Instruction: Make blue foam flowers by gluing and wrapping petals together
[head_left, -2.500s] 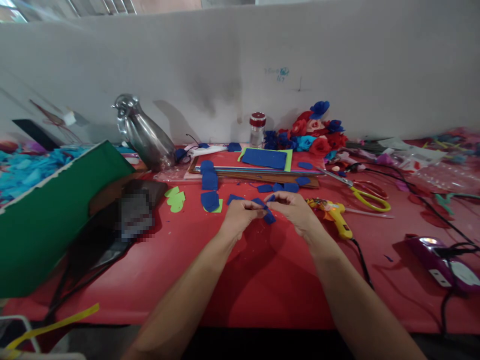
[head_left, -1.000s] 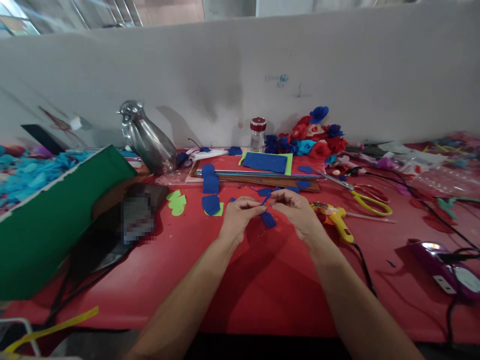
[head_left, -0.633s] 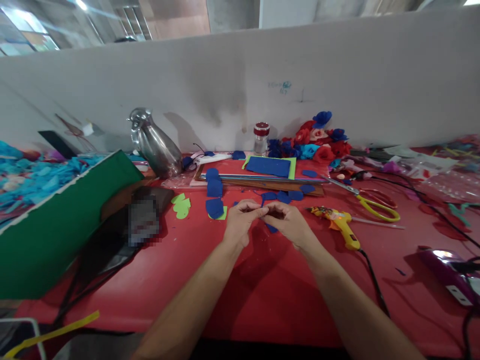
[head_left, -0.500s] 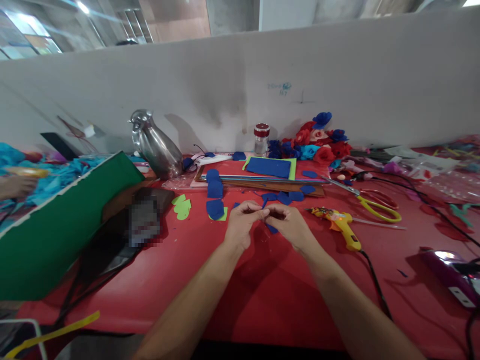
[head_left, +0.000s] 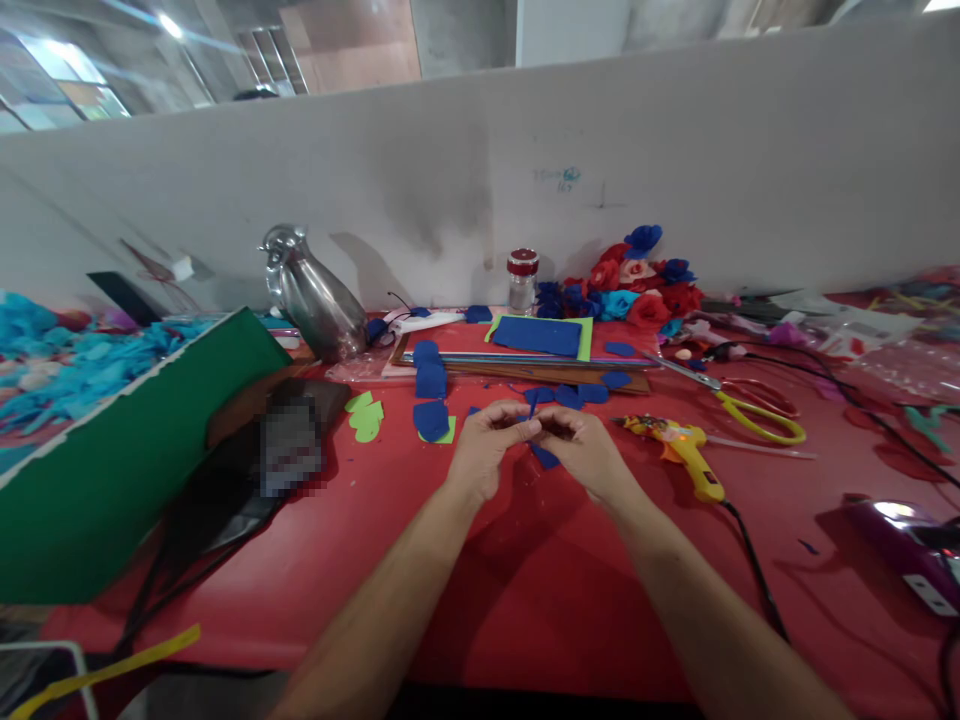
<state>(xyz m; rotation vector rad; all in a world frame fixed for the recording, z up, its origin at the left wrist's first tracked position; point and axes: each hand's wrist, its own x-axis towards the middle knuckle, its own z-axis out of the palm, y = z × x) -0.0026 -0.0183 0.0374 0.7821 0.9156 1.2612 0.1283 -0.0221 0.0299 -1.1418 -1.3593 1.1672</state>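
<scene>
My left hand (head_left: 487,447) and my right hand (head_left: 581,450) meet fingertip to fingertip above the red table (head_left: 525,580). Both pinch a small blue paper piece (head_left: 545,455), most of it hidden behind the fingers, with one corner showing below them. More blue paper pieces (head_left: 430,384) lie just beyond the hands, some on green paper cut-outs (head_left: 365,415). A yellow glue gun (head_left: 686,450) rests to the right of my right hand.
A steel jug (head_left: 315,298) stands at the back left beside a green board (head_left: 112,440). Scissors with yellow handles (head_left: 739,400), a jar (head_left: 519,281), paper flowers (head_left: 637,275), a blue sheet on stacked boards (head_left: 536,340) and a purple device (head_left: 911,545) with cables lie around.
My two hands have drawn together until the fingertips touch, closing over the blue piece. The camera has tilted up a little. Another person's hand showed briefly at far left and is gone.
</scene>
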